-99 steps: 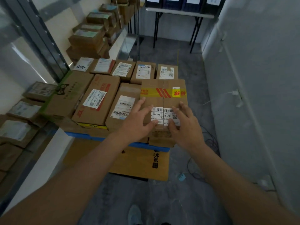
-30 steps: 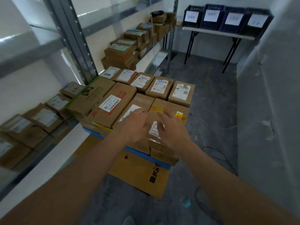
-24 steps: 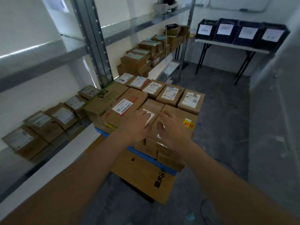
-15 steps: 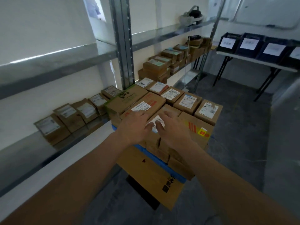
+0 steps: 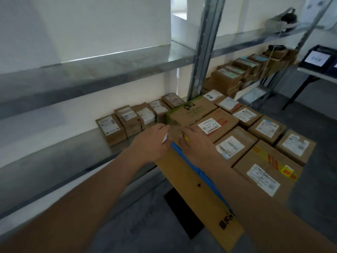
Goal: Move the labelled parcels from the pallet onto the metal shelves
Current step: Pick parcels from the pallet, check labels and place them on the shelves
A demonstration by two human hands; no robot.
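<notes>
Grey metal shelves [image 5: 91, 73] line your left; your left hand [image 5: 149, 143] and right hand [image 5: 196, 145] grip a small brown cardboard parcel [image 5: 176, 131], orientation blurred.

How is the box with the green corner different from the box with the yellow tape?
The green-cornered box lies at the pallet's shelf side, with both hands reaching to its near corner; the yellow-taped box lies on the opposite side, untouched. The green-cornered box has a printed logo on top, the yellow-taped box a white label and red stripes. Both are brown cardboard.

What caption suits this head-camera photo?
Both hands reach the green-edged parcel on the pallet, beside a metal shelf holding a row of labelled parcels.
</notes>
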